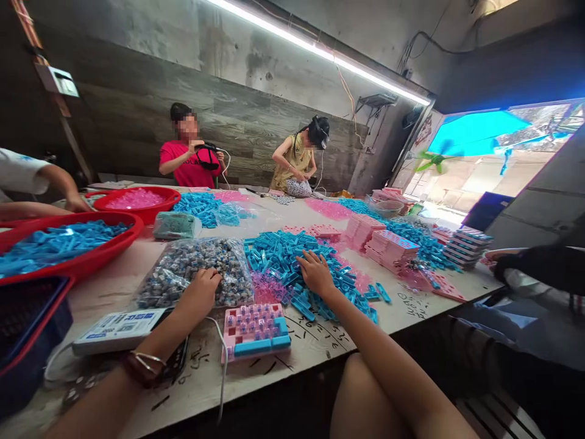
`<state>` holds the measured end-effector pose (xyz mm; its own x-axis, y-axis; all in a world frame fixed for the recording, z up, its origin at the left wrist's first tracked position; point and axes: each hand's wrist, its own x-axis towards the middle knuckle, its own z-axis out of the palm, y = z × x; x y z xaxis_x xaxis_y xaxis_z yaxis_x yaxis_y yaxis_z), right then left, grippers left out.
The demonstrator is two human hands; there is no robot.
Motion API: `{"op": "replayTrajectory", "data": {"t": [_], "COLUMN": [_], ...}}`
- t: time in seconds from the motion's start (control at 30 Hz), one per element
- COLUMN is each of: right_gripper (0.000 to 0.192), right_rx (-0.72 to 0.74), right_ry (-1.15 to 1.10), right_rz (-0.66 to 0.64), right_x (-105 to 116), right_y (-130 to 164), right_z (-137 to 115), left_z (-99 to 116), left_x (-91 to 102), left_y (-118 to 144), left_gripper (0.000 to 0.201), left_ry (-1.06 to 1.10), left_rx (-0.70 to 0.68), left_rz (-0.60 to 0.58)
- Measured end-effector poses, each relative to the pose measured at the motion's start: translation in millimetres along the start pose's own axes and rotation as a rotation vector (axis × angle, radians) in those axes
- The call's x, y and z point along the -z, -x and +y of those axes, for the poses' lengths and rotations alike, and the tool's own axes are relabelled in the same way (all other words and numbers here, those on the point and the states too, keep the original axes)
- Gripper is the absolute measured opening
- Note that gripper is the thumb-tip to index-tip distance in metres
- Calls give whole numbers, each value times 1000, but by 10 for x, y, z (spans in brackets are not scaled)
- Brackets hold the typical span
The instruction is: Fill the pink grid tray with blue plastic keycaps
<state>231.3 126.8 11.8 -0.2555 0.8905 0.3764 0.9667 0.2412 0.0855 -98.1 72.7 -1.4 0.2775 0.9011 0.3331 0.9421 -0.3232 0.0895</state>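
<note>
Right up close sits the pink keypad frame (256,332), flat on the table edge (320,341) between my two forearms, a blue bar along its near side and small keys seated in its rows. My left hand (201,291) is curled loosely over the near edge of the clear bag of grey-blue switches (196,271), fingers bent into it; whether it has pinched one I can't tell. My right hand (315,273) lies spread, palm down, on the heap of blue keycaps (297,268), gripping nothing I can see. To do this cleanly, I reckon, pick one piece at a time and bring it straight back to the frame. A white boxed item (119,329) and a cable crowd my left wrist. Red basins (68,247) lie left, pink stacks (388,247) beyond, other people across and to both sides.
</note>
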Motion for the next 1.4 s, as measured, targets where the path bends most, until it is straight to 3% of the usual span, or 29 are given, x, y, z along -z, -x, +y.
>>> {"op": "replayTrajectory", "data": {"t": [0.5, 0.6, 0.7, 0.83, 0.9, 1.03, 1.27, 1.4], "right_gripper": [50, 50, 49, 44, 42, 40, 33, 37], "right_rx": [-221, -127, 55, 328, 360, 279, 260, 129], "right_ry": [35, 27, -41, -126, -137, -123, -54, -3], "right_rz": [14, 66, 72, -48, -103, -125, -43, -43], "right_x": [-115, -62, 5, 43, 30, 3, 65, 41], "right_y": [26, 21, 15, 27, 35, 36, 29, 24], "right_z": [171, 80, -85, -307, -363, -333, -181, -99], "left_z": [139, 134, 127, 114, 108, 101, 75, 52], "left_x": [147, 143, 137, 126, 120, 113, 85, 67], "left_y": [49, 49, 45, 39, 39, 42, 38, 30], "left_gripper": [41, 43, 43, 42, 43, 42, 43, 43], "left_ry": [18, 32, 42, 47, 45, 42, 56, 57], "left_rx": [59, 64, 71, 75, 78, 73, 46, 33], "left_rz": [-32, -29, -28, -37, -42, -41, -22, -11]}}
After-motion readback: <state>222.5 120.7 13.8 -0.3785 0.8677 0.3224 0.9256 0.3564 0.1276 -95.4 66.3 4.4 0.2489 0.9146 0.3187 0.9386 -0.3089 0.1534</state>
